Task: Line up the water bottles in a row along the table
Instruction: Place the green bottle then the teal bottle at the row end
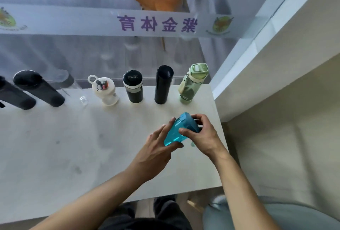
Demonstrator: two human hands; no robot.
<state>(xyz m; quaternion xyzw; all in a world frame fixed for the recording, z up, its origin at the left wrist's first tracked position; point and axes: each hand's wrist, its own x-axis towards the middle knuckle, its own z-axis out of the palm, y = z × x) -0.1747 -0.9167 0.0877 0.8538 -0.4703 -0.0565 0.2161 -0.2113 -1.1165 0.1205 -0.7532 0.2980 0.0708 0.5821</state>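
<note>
Row of upright bottles (133,87) along the table (55,146) far edge. Left hand (156,148) cups the teal bottle (181,130) base, right hand (200,134) grips its cap end; axis apparently tilted toward the row.

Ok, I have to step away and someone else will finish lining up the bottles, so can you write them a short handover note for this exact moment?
Left hand: fingers against the side of the teal bottle.
Right hand: gripping the same bottle near its top; it is tilted, held near the table's right end.
Done: seven bottles stand along the far edge, from two black ones at left, a clear one, a white one, to the black-and-silver flask, tall black flask and green bottle.
Left: stand the teal bottle in the row; little room shows right of the green one.
</note>
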